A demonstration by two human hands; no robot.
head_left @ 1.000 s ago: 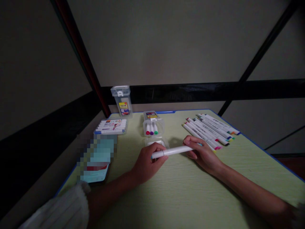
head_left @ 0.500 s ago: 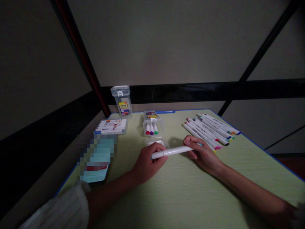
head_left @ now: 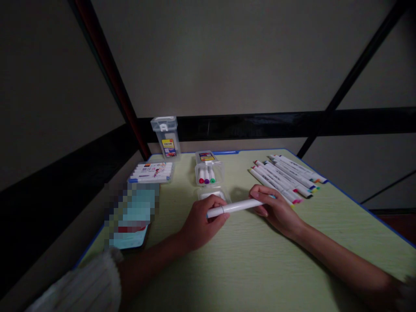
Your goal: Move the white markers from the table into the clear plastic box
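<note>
Both hands hold one white marker level above the pale green table. My left hand is closed around its left end, where a blue cap tip shows. My right hand pinches its right end. Just behind the left hand sits an open clear marker case holding three markers with red, purple and green tips, its lid lying flat in front of it.
A row of several white markers lies at the back right. A flat pack of markers and an upright clear box stand at the back left. A blurred blue object lies near the left edge.
</note>
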